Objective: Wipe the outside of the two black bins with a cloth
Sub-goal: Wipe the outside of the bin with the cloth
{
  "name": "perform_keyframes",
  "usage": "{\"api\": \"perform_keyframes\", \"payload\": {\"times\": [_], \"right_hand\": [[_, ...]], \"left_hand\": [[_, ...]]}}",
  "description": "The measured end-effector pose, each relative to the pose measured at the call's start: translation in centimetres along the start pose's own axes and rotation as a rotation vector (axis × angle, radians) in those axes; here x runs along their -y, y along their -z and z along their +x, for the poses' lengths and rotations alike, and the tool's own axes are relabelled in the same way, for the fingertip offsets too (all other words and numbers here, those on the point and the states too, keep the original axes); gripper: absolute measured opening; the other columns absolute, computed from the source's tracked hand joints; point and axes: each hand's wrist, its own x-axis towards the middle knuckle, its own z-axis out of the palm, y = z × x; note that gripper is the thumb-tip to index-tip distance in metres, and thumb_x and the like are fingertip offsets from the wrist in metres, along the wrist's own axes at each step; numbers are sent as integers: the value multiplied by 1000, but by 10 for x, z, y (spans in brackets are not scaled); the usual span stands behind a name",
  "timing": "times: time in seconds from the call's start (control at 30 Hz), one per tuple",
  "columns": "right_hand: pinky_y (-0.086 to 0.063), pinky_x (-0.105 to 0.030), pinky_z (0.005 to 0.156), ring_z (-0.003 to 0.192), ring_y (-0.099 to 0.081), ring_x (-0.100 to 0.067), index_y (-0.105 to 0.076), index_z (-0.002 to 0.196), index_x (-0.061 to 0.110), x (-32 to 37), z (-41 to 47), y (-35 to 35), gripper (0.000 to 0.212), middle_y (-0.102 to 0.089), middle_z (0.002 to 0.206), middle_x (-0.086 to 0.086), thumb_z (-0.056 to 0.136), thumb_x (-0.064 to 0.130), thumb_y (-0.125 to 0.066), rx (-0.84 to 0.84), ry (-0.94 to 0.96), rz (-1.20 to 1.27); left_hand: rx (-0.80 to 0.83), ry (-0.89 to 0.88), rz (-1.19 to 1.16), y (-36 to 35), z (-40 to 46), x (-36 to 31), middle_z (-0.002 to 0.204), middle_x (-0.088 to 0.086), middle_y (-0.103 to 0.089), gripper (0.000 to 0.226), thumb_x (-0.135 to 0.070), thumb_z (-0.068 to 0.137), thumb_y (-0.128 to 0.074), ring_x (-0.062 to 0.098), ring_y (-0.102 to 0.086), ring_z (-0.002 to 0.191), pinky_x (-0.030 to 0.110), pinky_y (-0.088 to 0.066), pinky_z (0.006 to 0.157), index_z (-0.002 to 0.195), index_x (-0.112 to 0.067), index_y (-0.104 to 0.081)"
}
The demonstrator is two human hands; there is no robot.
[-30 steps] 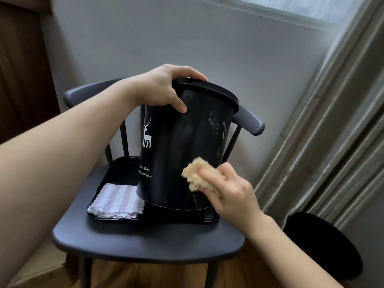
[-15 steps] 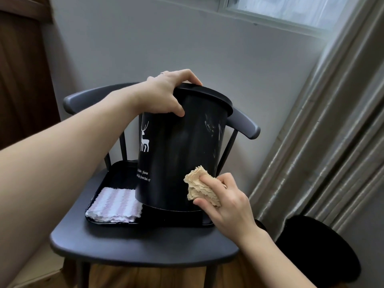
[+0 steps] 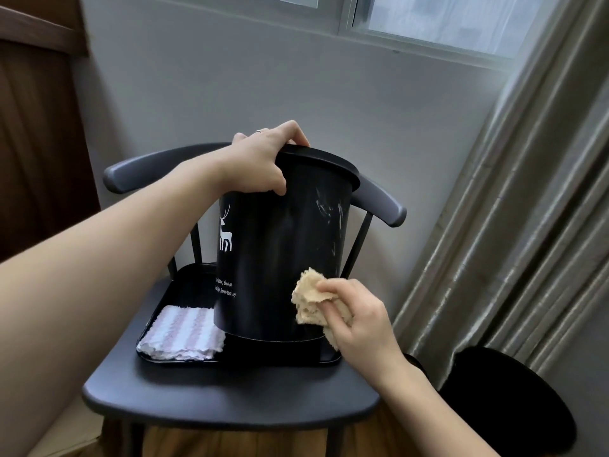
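Left hand (image 3: pixel 260 163) grips the bin (image 3: pixel 283 245) rim, tilting it steady on the tray (image 3: pixel 184 285) — right hand (image 3: pixel 359 321) pinches the cloth (image 3: pixel 308 300) against its smeared side.

Grey wall (image 3: pixel 247 77) w/ window (image 3: pixel 445 21) (daylit), curtain (image 3: pixel 527 209) rt, wood floor (image 3: pixel 214 443)

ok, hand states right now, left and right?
Left hand: gripping the black bin's rim.
Right hand: holding the beige cloth against the bin.

Left hand (image 3: pixel 260 163) curled over bin (image 3: pixel 280 258) rim, thumb on wall. Right hand (image 3: pixel 359 319) pinches cloth (image 3: pixel 309 301) against bin's lower side.
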Motion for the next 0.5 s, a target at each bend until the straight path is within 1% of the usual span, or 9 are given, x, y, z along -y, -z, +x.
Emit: {"api": "perform_keyframes", "payload": {"times": [0.07, 0.13, 0.17, 0.2, 0.27, 0.3, 0.37, 0.43, 0.5], "right_hand": [[-52, -28, 81, 92, -65, -12, -72, 107, 17, 0, 12, 4, 23, -68, 98, 1, 89, 4, -70, -108, -23, 35], [-52, -27, 84, 93, -65, -15, -73, 110, 16, 2, 25, 4, 23, -67, 100, -2, 89, 7, -71, -186, -66, 42], [-51, -28, 85, 93, -64, -17, -72, 113, 16, 3, 29, 3, 24, -65, 100, -3, 90, 12, -71, -180, -83, 31], [-50, -28, 86, 94, -63, -17, -71, 116, 17, 4, 29, 2, 27, -63, 101, -2, 90, 23, -70, -147, -98, 23], [-48, -25, 88, 97, -60, -14, -69, 122, 22, 4, 25, -2, 39, -58, 102, 1, 92, 44, -57, -80, -115, 46], [-48, -25, 89, 99, -60, -14, -69, 122, 25, 3, 21, -4, 41, -58, 103, 3, 94, 48, -51, -82, -113, 69], [-51, -31, 90, 102, -62, -14, -72, 118, 27, -1, 18, -8, 30, -63, 104, 4, 98, 39, -53, -146, -121, 125], [-53, -39, 93, 105, -65, -15, -75, 110, 29, -3, 18, -14, 18, -69, 105, 6, 96, 23, -64, -200, -181, 234], [-53, -43, 96, 107, -66, -15, -75, 102, 36, 0, 20, -16, 24, -71, 104, 10, 91, 14, -71, -205, -269, 341]], "left_hand": [[3, 4, -2, 0, -1, -1, 128, -5, -55, 64, -5, 80, -69, 32, -36, 118, 37, -32, 88, 125, -44, -46], [7, 6, -11, 1, -2, -1, 128, -6, -55, 63, -5, 80, -68, 31, -36, 118, 37, -33, 88, 122, -45, -46], [7, 7, -14, 1, -2, -2, 127, -7, -55, 63, -4, 80, -68, 31, -36, 118, 37, -34, 87, 121, -46, -46], [7, 6, -15, 1, -2, -2, 127, -8, -55, 63, -4, 80, -68, 30, -36, 118, 37, -34, 87, 121, -46, -46], [12, 3, -16, 2, -2, -2, 126, -8, -56, 63, -3, 80, -69, 30, -36, 118, 37, -34, 87, 120, -45, -46], [15, 2, -20, 2, -3, -1, 126, -9, -56, 63, -3, 80, -69, 30, -37, 118, 37, -34, 87, 120, -45, -47], [20, -3, -28, 2, -3, -1, 126, -9, -56, 63, -2, 79, -69, 30, -37, 119, 37, -34, 88, 121, -45, -47], [24, -7, -30, 1, -3, -3, 126, -9, -56, 64, -2, 79, -69, 30, -37, 120, 38, -36, 89, 123, -44, -48], [26, -7, -31, 1, -3, -4, 127, -9, -55, 65, -2, 79, -69, 30, -37, 120, 39, -37, 90, 124, -43, -48]]}}
